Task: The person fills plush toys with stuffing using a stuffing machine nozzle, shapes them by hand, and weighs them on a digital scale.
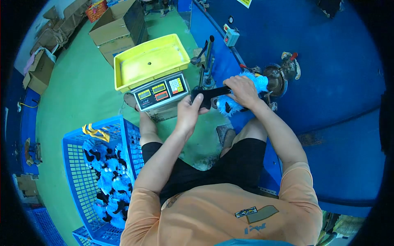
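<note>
A fluffy blue plush toy (230,105) with black parts sits against the round metal nozzle (277,80) of the blue machine. From the toy, a black soft limb (215,92) stretches leftward between my hands. My left hand (189,110) is closed around its far end, thumb on top. My right hand (245,91) lies over the toy, with its fingers closed where the black limb meets the blue fur. The hand covers part of the toy, and more blue fur shows beside the nozzle.
On a digital scale (161,92) stands a yellow tray (123,78), left of upright metal rods (209,57). A blue basket (76,172) of blue and black plush pieces is at my left. Cardboard boxes (111,37) stand farther back. The blue machine (328,102) fills the right side.
</note>
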Demonstrator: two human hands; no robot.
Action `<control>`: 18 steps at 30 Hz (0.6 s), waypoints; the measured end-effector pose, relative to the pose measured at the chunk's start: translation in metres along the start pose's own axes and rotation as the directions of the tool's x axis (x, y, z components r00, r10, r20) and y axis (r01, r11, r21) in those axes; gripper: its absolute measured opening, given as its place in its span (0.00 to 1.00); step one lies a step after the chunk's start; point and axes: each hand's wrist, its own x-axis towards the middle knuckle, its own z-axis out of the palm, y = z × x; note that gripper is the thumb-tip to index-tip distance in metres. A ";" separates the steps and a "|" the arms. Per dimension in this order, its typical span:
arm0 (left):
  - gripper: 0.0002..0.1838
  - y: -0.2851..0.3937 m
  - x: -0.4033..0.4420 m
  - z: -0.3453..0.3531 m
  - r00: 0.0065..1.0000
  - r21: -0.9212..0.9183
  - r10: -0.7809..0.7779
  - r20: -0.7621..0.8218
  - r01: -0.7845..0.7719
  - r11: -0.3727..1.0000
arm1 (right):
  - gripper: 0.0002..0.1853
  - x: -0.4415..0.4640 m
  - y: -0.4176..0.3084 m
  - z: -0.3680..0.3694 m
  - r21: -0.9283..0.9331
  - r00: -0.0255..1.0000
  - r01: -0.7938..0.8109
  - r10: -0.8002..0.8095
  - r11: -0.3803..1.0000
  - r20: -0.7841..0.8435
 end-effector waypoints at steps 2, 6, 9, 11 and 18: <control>0.11 0.005 -0.001 -0.008 0.999 -0.023 -0.041 -0.001 0.041 0.999 | 0.22 0.006 -0.005 -0.004 0.001 0.999 0.029 -0.029 1.000 0.015; 0.10 -0.006 0.001 -0.037 0.999 -0.130 -0.048 -0.005 0.047 0.990 | 0.19 0.019 -0.027 -0.011 0.004 0.997 0.071 -0.071 0.998 0.041; 0.09 -0.013 -0.002 -0.054 0.999 -0.207 -0.031 -0.022 0.025 0.978 | 0.18 0.026 -0.036 -0.005 0.022 0.993 0.104 -0.105 0.994 0.046; 0.10 -0.016 -0.005 -0.062 0.999 -0.293 0.021 -0.045 -0.034 0.956 | 0.17 0.030 -0.040 0.000 0.038 0.989 0.142 -0.144 0.989 0.031; 0.08 -0.012 -0.012 -0.082 0.983 -0.405 0.085 -0.160 -0.144 0.903 | 0.15 0.043 -0.063 -0.003 0.085 0.981 0.191 -0.193 0.978 0.016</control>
